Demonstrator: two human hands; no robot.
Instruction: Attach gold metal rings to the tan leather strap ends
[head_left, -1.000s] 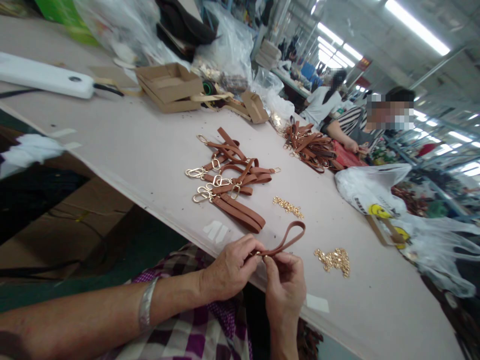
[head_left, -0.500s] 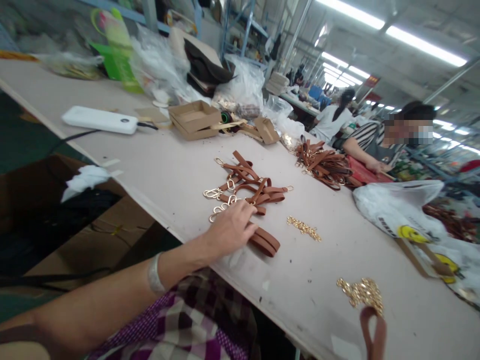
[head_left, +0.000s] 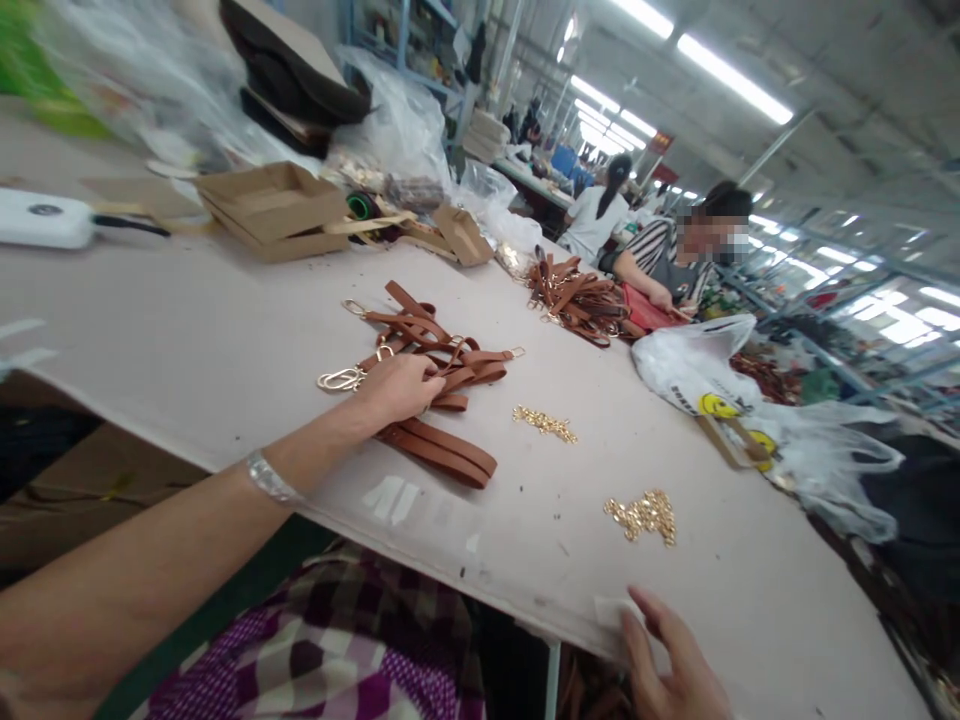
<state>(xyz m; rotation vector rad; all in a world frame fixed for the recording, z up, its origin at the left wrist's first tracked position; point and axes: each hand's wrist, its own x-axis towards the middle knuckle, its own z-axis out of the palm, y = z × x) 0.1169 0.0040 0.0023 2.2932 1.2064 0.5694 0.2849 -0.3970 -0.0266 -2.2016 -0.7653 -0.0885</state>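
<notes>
My left hand rests on the near side of a loose pile of brown leather straps, its fingers curled and closed on a strap; the fingertips are partly hidden. Gold-coloured clasps on the strap ends stick out to the left of that hand. Just in front of it lies a folded pair of brown straps. At the table's near edge, my right hand has its thumb and fingers apart and holds nothing. Beyond it is a heap of small gold-coloured metal pieces; a smaller heap lies nearer the straps.
Cardboard trays and a white device with a cable stand at the back left. A bigger strap pile lies far back, near a seated person. White plastic bags line the right side.
My left hand has moved from the folded straps in front onto the loose pile. The strap loop at lower right has gone from view, and my right hand has come in there. The view has swung right.
</notes>
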